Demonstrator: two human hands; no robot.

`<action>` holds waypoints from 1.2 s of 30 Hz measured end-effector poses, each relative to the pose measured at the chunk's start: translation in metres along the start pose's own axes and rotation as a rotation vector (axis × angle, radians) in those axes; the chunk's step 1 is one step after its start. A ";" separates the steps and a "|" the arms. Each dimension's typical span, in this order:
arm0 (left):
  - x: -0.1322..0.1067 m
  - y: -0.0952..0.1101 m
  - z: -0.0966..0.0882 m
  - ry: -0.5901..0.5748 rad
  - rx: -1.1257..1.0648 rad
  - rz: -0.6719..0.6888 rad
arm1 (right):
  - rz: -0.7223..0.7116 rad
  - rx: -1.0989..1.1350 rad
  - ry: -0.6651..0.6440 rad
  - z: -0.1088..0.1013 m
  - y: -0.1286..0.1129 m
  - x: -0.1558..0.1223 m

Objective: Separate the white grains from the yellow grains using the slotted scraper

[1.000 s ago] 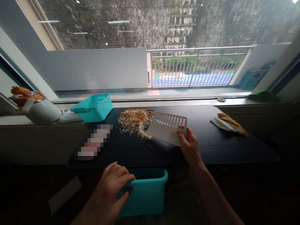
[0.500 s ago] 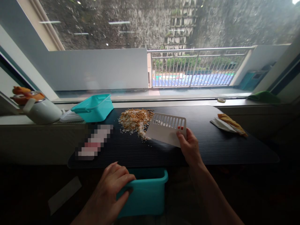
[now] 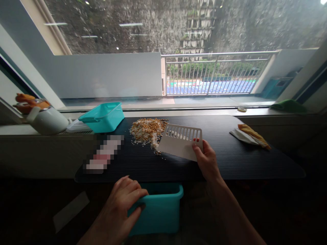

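My right hand (image 3: 206,158) grips the right end of a flat white slotted scraper (image 3: 177,146), thumb on top. The scraper leans over the dark table, its left edge touching the tail of a pile of white rice grains and yellow kernels or beans (image 3: 146,131). A few dark grains lie at the pile's far right side. Below the table's front edge, my left hand (image 3: 127,200) is closed over the left rim of a teal plastic bin (image 3: 160,212). The bin stands against the table edge; its inside is mostly dark and hidden.
A second teal bin (image 3: 104,117) stands at the back left of the black table (image 3: 230,160). A blurred-out strip (image 3: 104,154) lies in front of it. Folded white and yellow cloths (image 3: 251,136) lie at the right. A light kettle-like pot (image 3: 48,119) sits on the windowsill.
The scraper has shifted very slightly left against the grains. A few darker, yellowish grains now show at its lower left corner. My left hand stays on the bin's rim.
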State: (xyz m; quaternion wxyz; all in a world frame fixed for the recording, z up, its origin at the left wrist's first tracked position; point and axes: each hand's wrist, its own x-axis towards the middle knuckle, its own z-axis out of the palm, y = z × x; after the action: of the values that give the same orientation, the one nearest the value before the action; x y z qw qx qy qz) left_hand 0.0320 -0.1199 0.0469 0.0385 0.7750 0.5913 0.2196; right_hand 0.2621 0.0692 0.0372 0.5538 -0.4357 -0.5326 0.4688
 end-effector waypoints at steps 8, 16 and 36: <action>0.000 0.000 -0.001 0.002 0.011 0.000 | 0.016 0.037 -0.008 -0.002 0.000 -0.001; 0.000 -0.001 0.000 0.010 -0.002 0.004 | 0.015 0.030 -0.025 -0.002 -0.001 -0.001; -0.021 -0.022 -0.020 0.039 0.047 -0.030 | -0.058 -0.056 -0.108 0.012 -0.008 -0.029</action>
State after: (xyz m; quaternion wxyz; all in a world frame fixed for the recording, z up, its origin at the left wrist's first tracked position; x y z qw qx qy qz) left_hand 0.0000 -0.1365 0.0514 0.0121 0.7623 0.6085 0.2200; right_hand 0.2506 0.0395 0.0407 0.5252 -0.4097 -0.5869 0.4603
